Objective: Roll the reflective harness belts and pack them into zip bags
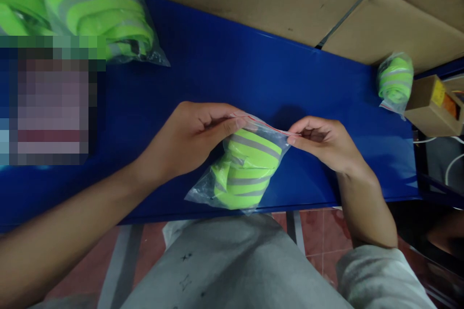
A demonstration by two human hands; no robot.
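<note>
Between my hands hangs a clear zip-lock bag (203, 189) with a red line along its top edge. Inside it lies a folded neon-yellow reflective vest (250, 169) with grey stripes. My left hand (195, 137) pinches the bag's top edge near its left end, thumb in front. At the right end of the same edge, my right hand (322, 142) pinches the corner between thumb and finger. The edge is stretched between them, just above the front of the blue table (224, 72). Whether the zip is sealed I cannot make out.
More bagged neon vests (105, 9) are heaped at the back left. One rolled vest in a bag (396, 79) sits at the far right beside a small cardboard box (433, 106). Large cardboard boxes (253, 0) line the back edge. A blurred-out block (52, 106) covers something on the left.
</note>
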